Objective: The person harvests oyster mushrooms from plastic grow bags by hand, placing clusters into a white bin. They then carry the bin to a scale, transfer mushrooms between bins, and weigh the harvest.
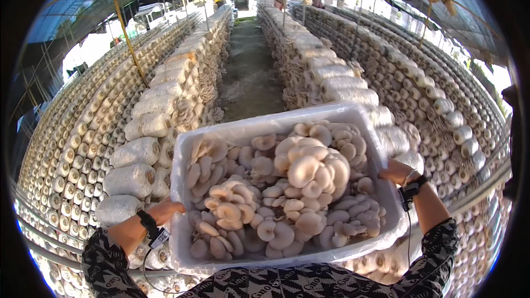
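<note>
A white foam box [269,123] with clear plastic film over its rim is held in front of my body, tilted up a little on its right side. Clusters of pale oyster mushrooms [308,165] fill it almost from wall to wall. My left hand [165,211] grips the box's left wall, thumb over the rim and fingers hidden behind it. On the opposite side my right hand [399,172] clasps the right wall in the same way. Each wrist wears a black strap with a small device and a cable.
Long stacked rows of white cultivation bags [130,180] run away on both sides, some bearing mushrooms. A concrete aisle [250,68] lies ahead between two rows. Metal rails [480,190] and thin poles [124,35] stand around. Two people [317,1] are far off.
</note>
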Motion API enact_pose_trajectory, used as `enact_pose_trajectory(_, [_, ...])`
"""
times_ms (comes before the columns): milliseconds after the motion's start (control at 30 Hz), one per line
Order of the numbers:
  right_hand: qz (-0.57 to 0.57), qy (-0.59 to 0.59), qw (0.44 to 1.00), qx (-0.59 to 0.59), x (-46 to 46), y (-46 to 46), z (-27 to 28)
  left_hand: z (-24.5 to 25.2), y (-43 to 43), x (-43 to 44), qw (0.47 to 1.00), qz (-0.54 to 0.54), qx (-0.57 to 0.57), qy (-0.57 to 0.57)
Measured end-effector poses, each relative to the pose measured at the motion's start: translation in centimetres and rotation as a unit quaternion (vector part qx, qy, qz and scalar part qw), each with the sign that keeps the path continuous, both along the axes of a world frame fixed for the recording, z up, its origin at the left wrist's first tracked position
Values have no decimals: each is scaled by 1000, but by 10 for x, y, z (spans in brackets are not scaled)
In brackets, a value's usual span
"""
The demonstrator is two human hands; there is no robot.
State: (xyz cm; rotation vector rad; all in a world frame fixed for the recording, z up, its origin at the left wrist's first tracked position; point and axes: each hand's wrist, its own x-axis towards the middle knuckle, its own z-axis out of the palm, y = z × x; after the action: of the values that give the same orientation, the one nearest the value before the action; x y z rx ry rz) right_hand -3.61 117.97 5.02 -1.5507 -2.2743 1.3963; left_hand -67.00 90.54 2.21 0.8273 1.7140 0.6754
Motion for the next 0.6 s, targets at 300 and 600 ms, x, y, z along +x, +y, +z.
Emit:
enact_pose_trajectory(300, [95,22,992,82,-146,231,-21,-38,85,-52,987,150,12,-54])
enact_pose_trajectory(600, [93,19,995,-4,-273,463,-17,-66,307,-163,972,206,24,-111])
